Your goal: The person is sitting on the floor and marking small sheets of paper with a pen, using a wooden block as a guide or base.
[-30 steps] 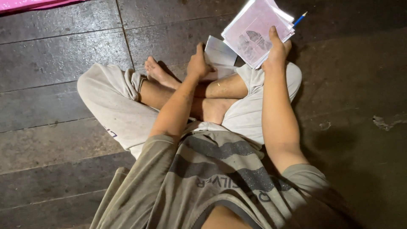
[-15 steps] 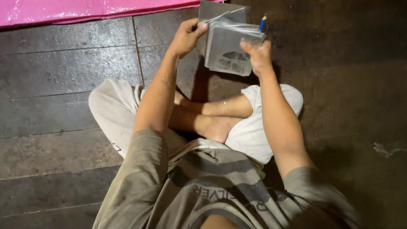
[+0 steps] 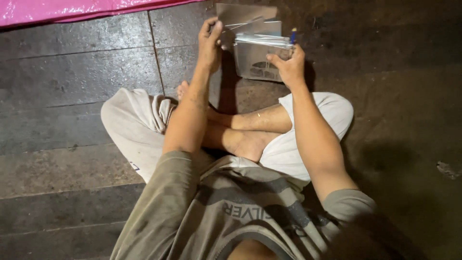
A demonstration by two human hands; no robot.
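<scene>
- Far left: pink sheet (image 3: 72,9) lies along the far edge of the dark plank floor (image 3: 72,72); well apart from my hands.
- Left and near-left: bare planks, lots of open room to set things down or swing an arm.
- My left hand (image 3: 211,41) is raised, thumb and fingers pinched nearly closed on the left corner of one loose sheet (image 3: 245,13), lifting it off the top of the stack.
- Centre: my crossed legs (image 3: 250,130) in pale trousers sit right under both forearms, so nothing can drop straight down to the floor; it would land on my lap or shins.
- Stack of papers (image 3: 257,60), far centre, above my feet; grey printed picture on the front page faces me.
- My right hand (image 3: 288,65) curls around the stack's right edge, thumb pressed on the front, fingers behind; firm partial curl, not a fist.
- Blue pen (image 3: 292,34) sticks up above that hand at the stack's right top corner; can't tell if my fingers grip it or it's just tucked in.
- Risk, my guess: the lifted sheet is held by one corner only, so it could bend, tear or slip; fanned pages could slide out if my thumb eases; pen could fall free if it is only tucked.
- Right: dark floor, open; a small pale scrap (image 3: 447,169) lies far right, well apart.
</scene>
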